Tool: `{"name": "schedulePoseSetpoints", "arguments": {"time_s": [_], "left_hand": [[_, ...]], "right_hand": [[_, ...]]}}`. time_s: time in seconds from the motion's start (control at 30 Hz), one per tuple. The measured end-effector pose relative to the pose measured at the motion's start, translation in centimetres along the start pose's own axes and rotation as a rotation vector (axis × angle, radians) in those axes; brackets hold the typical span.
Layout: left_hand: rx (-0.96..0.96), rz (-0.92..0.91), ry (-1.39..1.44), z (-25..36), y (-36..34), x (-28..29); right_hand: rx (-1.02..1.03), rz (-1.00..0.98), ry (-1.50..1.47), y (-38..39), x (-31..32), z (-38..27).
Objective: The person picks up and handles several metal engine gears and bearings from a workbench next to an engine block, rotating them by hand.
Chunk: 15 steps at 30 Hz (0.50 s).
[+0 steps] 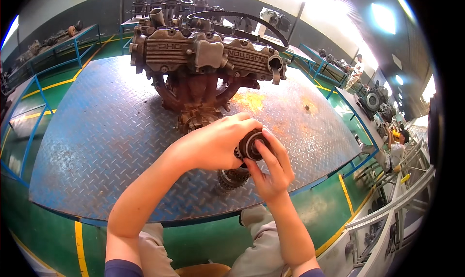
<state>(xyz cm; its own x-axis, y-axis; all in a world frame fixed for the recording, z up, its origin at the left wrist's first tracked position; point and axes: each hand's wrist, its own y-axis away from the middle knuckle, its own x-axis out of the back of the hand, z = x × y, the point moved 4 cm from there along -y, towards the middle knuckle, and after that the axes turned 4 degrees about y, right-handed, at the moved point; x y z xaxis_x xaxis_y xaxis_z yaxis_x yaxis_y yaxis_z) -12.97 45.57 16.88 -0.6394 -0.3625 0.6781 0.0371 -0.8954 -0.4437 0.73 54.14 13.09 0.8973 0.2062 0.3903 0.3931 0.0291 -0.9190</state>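
Worktop: blue tread-plate surface (pixel 97 156), worn, orange-stained toward the far right; carries the engine.
Engine: rusty, ribbed-cover assembly (pixel 208 54), standing at the far side, well apart from the right hand.
Belt: dark toothed loop (pixel 244 15), arching at the engine's far right.
Left hand: closed about the left side of the round part (pixel 220 139); fingertips partly hidden, so exact contact cannot be told.
Right hand: thumb and fingers pinching the round part from its near and right sides (pixel 273 175).
Toothed piece: greyish, cylindrical (pixel 232 179), directly below the hands; whether joined to the round part, or resting on the worktop, cannot be told.
Round part: dark, ringed face (pixel 248 146), between both hands, above the worktop's near side. Step judged to be two-handed handling or turning of this part. Next move seems to call for steady left-hand support, right fingers controlling the rim, and alignment kept square.
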Motion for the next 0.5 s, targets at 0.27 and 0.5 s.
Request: {"name": "schedulePoseSetpoints", "arguments": {"time_s": [0.27, 0.5], "left_hand": [[-0.038, 0.079, 0.090, -0.9, 0.1, 0.6], [0.000, 0.040, 0.124, -1.7, 1.1, 1.3]], "right_hand": [[-0.045, -0.001, -0.162, -0.1, -1.1, 0.9], [-0.059, -0.130, -0.216, -0.2, -2.1, 1.0]]}}
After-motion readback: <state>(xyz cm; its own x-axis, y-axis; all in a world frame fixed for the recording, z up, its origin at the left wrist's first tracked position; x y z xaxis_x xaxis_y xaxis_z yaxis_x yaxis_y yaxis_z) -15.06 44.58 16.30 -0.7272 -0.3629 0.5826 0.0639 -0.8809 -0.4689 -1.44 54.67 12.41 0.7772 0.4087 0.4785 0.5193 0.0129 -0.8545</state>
